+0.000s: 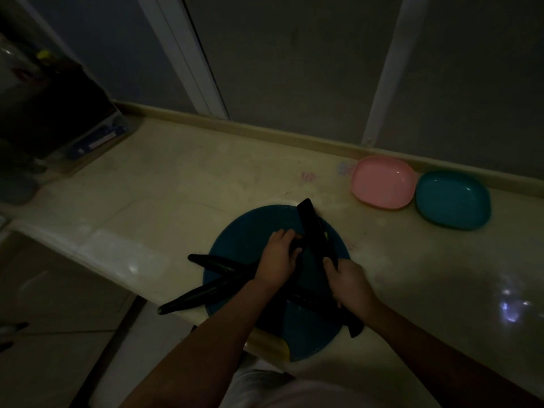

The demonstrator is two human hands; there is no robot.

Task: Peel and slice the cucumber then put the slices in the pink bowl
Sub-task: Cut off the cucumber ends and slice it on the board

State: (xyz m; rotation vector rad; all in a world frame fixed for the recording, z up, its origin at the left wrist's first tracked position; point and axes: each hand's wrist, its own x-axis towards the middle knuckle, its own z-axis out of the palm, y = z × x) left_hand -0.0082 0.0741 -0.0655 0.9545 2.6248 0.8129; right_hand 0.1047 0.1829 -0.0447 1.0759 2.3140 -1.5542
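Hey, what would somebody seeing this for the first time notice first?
In the dim kitchen the two bright bowls stand out: the pink bowl and a teal bowl, side by side at the counter's back right. In the middle, over a round blue plate, the left hand holds a dark cucumber while the right hand grips a black knife right next to it.

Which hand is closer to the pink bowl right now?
Right. The right hand, gripping the knife, is on the near side of the pink bowl, slightly left; the left hand, holding the cucumber on the blue board, is farther left.
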